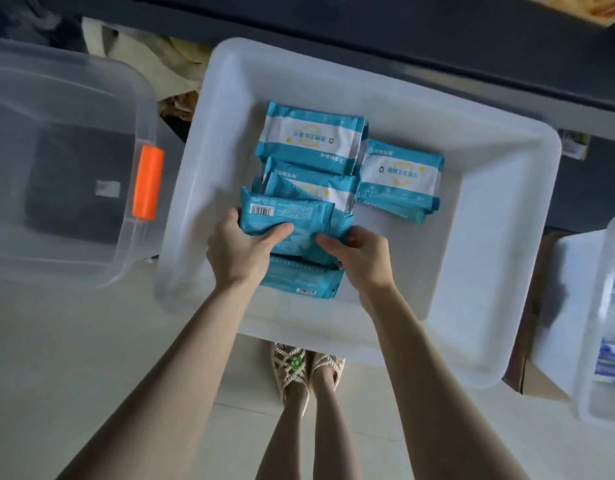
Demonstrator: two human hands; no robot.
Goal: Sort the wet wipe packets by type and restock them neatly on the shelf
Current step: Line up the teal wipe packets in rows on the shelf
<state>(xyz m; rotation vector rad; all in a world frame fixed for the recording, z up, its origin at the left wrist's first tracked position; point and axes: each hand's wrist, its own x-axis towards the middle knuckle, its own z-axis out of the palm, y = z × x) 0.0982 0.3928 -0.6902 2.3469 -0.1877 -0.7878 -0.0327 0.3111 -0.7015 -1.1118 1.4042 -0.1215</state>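
Pale floor [91,341], white bin [472,344] of teal packets [309,140]

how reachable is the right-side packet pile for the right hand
Likely reachable: bare tub floor lies between the right hand and that pile, though it must first release the packet it grips.

Right bin [573,306] cut off; blurred contents [612,358], perhaps packets.

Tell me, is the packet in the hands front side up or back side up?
Back side up: the held packet shows its barcode and plain teal back.
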